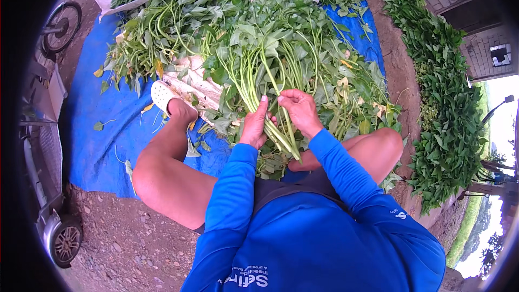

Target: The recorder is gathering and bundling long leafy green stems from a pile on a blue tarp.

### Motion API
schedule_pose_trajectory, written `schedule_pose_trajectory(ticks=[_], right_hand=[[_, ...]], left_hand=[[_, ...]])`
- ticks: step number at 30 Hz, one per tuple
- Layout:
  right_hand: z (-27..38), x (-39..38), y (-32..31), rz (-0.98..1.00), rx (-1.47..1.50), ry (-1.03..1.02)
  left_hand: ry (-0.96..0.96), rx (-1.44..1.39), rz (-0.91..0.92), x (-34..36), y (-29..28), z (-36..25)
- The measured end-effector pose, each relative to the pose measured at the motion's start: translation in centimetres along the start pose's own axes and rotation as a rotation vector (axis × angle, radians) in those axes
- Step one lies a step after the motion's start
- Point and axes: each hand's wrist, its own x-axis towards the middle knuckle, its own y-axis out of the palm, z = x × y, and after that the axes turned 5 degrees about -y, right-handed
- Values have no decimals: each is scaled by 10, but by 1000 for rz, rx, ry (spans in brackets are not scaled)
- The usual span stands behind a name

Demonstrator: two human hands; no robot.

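Note:
My left hand [257, 123] is closed round the lower stems of a bunch of leafy greens [250, 84], with the thumb pointing up along them. The cut stem ends stick out below it toward my lap. My right hand [300, 109] is just to the right, its thumb and forefinger pinched on a single long green stem [278, 84] beside the bunch. The bunch's leaves fan out away from me and overlap a large heap of similar greens [319, 38], so where one stops and the other starts is hard to see.
A blue tarp [102, 146] lies under the heap, with pale sacking [189, 81] partly beneath the greens. My foot in a white clog [161, 96] rests on it. More greens [443, 108] line the right side. A wheeled metal vehicle [66, 237] stands at the left on gravelly ground [130, 232].

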Motion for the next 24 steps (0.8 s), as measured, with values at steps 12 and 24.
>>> schedule_pose_trajectory(ticks=[12, 24], right_hand=[[-70, -34, 28, 182, -275, 72], [-108, 75, -72, -417, -652, -36]], left_hand=[[68, -77, -157, 19, -25, 36], [194, 19, -273, -20, -9, -52]])
